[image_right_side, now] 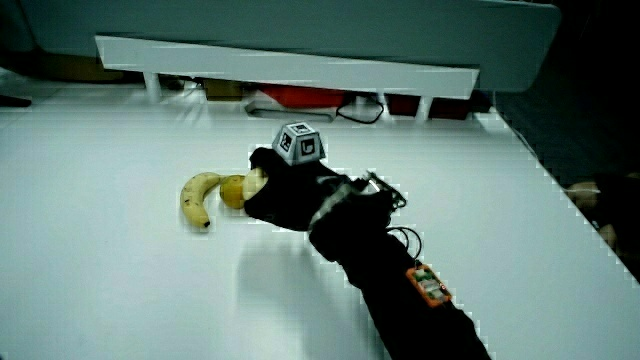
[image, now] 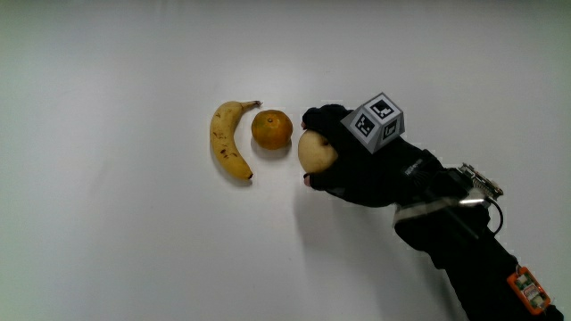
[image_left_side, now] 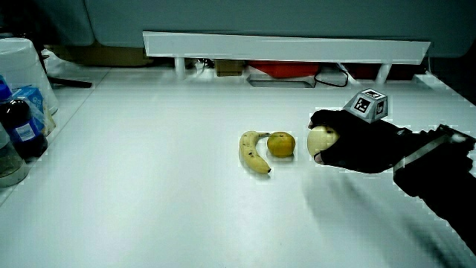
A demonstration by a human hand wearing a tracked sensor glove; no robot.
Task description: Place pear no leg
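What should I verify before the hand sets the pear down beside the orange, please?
1. Grip on the pear: the hand is wrapped around it: ok.
2. Pear apart from the orange: a narrow gap shows in the main view: ok.
3. Banana out of the way, with the orange between it and the pear: ok.
4. Pear resting on the table: cannot tell, the hand hides its underside.
5. Bare table nearer to the person than the fruit, for pulling the hand back: ok.

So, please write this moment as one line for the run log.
hand: shut on pale yellow pear | pear: beside round orange | curved yellow banana: beside orange | release: not yet
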